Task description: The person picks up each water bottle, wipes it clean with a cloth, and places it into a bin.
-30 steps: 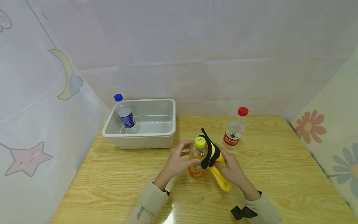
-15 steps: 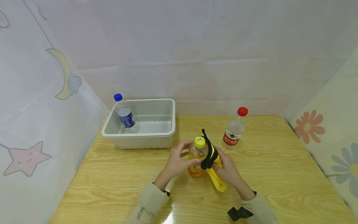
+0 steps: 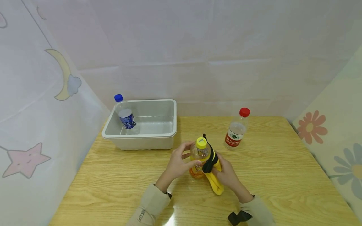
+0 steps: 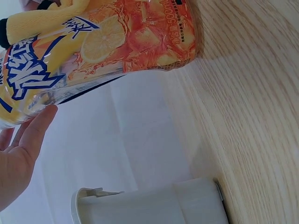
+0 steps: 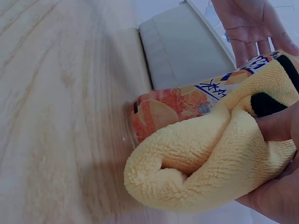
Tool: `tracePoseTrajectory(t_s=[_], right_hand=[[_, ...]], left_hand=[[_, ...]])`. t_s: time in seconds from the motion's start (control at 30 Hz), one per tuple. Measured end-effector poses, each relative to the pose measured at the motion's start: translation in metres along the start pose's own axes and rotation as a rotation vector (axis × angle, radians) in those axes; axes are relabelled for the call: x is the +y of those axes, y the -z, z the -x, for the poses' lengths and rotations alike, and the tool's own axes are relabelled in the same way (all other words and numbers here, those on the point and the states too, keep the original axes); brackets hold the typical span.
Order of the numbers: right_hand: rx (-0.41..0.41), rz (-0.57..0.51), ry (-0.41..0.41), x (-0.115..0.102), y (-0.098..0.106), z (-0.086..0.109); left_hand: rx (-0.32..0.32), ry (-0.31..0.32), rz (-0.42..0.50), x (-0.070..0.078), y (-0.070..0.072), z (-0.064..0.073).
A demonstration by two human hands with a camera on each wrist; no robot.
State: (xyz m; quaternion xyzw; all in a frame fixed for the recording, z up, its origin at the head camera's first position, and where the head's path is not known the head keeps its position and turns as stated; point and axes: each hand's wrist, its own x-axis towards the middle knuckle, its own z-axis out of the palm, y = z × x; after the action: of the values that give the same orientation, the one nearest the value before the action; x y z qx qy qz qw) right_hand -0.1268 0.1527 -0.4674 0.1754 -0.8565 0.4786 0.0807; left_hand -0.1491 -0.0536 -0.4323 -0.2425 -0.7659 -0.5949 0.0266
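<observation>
The lemon iced-tea bottle [image 3: 196, 171] stands upright on the wood-grain table [image 3: 121, 175], its yellow cap [image 3: 201, 143] on, and I take my bearings from it. On its left side I have the person's left hand [image 3: 179, 161] holding it, thumb across the front and fingers curving round behind. Just to its right, the right hand [image 3: 228, 174] grips a folded yellow plush cloth [image 3: 215, 185] with black trim, thumb on one face and fingers under the other. The cloth seems to rest against the bottle's side, though its folds hide the contact from me. Beyond the bottle and to its left sits a light grey plastic bin [image 3: 144, 137], with a blue-capped bottle [image 3: 127, 121] leaning inside its left end. Beyond the bottle to its right, a red-capped Nongfu Spring bottle [image 3: 233, 139] stands apart from both hands.
</observation>
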Motion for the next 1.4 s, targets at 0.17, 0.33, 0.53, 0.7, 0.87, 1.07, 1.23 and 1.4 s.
tracePoseTrajectory(t_s=[0.17,0.33,0.53,0.7,0.87,1.07,1.23,1.4], right_hand=[[-0.005,0.008,-0.005,0.006,-0.005,0.003],[0.011,0.028,-0.023,0.009,-0.01,0.005],[0.015,0.036,-0.036,0.009,-0.012,0.005],[0.014,0.045,-0.049,0.009,-0.012,0.006],[0.02,0.036,-0.07,0.01,-0.01,0.008],[0.015,0.025,-0.071,0.009,-0.007,0.01],[0.013,0.013,-0.059,0.008,-0.006,0.013],[0.014,0.009,-0.054,0.006,-0.004,0.017]], left_hand=[[-0.002,0.0,-0.004,0.0,0.0,0.001],[-0.002,0.007,-0.015,0.0,-0.001,0.001],[-0.002,0.028,-0.003,0.004,0.0,0.001],[-0.014,0.037,0.036,0.005,0.001,0.001],[-0.037,0.041,0.024,0.004,0.003,0.001],[-0.027,-0.029,-0.036,0.0,0.006,-0.001],[-0.032,-0.021,-0.05,0.001,0.008,-0.001],[-0.026,0.021,0.035,0.008,0.009,0.001]])
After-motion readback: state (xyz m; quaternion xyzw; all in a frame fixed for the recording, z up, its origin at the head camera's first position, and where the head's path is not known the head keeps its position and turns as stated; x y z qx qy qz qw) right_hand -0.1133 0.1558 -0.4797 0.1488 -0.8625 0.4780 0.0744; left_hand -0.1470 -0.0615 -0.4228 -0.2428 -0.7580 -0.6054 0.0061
